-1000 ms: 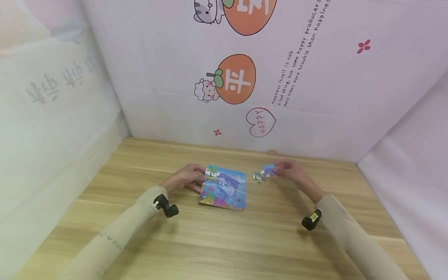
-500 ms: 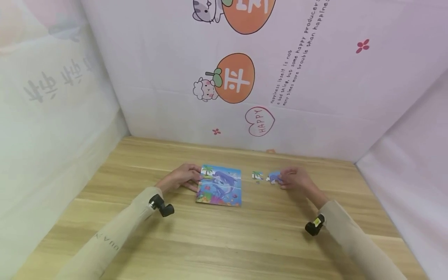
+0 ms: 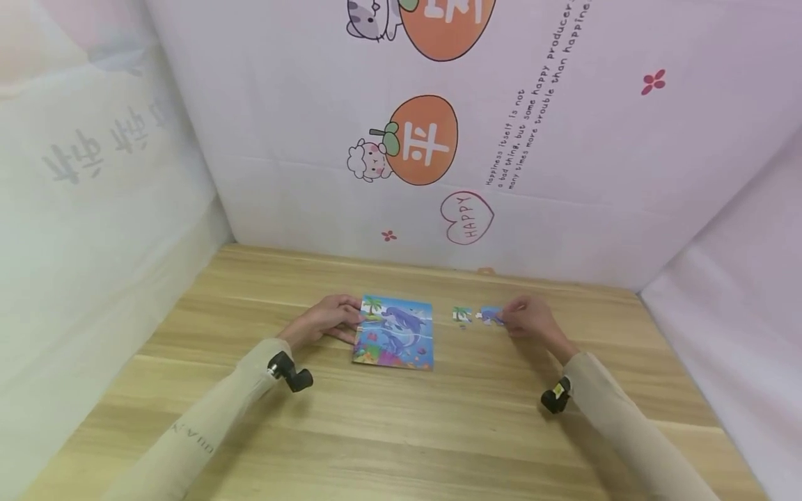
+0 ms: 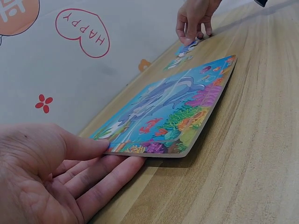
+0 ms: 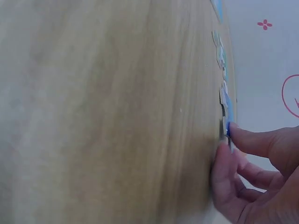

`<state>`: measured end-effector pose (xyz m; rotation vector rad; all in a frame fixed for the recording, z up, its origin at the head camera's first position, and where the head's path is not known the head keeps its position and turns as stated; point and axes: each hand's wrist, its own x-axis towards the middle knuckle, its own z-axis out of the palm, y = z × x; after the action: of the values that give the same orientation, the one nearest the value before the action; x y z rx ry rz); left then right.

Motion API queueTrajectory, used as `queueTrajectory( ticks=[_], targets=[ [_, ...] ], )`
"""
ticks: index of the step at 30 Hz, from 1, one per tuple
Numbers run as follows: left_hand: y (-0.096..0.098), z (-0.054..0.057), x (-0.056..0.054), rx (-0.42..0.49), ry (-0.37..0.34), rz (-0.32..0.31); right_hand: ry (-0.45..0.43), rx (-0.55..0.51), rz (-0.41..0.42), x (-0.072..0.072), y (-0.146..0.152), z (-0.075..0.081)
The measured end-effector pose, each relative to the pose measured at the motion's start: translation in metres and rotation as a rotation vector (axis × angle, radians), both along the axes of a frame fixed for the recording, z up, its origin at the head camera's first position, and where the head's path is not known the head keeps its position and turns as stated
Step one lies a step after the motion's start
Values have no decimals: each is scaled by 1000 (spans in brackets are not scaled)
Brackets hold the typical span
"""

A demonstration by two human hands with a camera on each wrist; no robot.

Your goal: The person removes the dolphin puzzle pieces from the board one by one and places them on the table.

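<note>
My left hand (image 3: 326,319) pinches the left edge of a square picture card (image 3: 396,334) printed with dolphins, coral and a palm tree. In the left wrist view the thumb lies on top of the card (image 4: 163,112) and the fingers are underneath; the card is tilted slightly off the table. To its right lies a jigsaw piece with a palm tree (image 3: 461,315). Right of that, my right hand (image 3: 531,321) pinches a blue dolphin jigsaw piece (image 3: 490,315) by its right side. Fingers hide part of this piece.
The pieces and card are toward the far side of a wooden table (image 3: 388,431). Behind it rises a white printed cloth wall (image 3: 301,174), with more white cloth on the left (image 3: 113,229) and right (image 3: 745,278).
The dolphin piece has moved right, away from the palm tree piece, with my right hand, and lies straighter now. My left hand and the card have shifted slightly left.
</note>
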<state>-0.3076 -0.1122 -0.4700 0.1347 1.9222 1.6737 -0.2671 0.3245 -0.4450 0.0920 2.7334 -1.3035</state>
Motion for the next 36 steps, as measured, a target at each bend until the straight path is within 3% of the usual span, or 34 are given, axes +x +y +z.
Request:
queueTrajectory(
  ticks=[3, 7, 18, 23, 27, 36],
  targets=[
    [3, 1, 1, -3, -2, -5, 22, 102, 16, 1, 1, 1],
    [3, 1, 1, -8, 4, 11, 21, 156, 16, 1, 0, 1],
    [1, -4, 1, 5, -3, 23, -25, 151, 13, 2, 1, -2],
    [2, -5, -1, 6, -2, 31, -47, 64, -1, -5, 8, -4],
    [1, -6, -1, -4, -9, 36, -63, 20, -20, -6, 7, 0],
    [0, -5, -2, 6, -1, 27, -23, 51, 12, -5, -13, 12]
  ],
)
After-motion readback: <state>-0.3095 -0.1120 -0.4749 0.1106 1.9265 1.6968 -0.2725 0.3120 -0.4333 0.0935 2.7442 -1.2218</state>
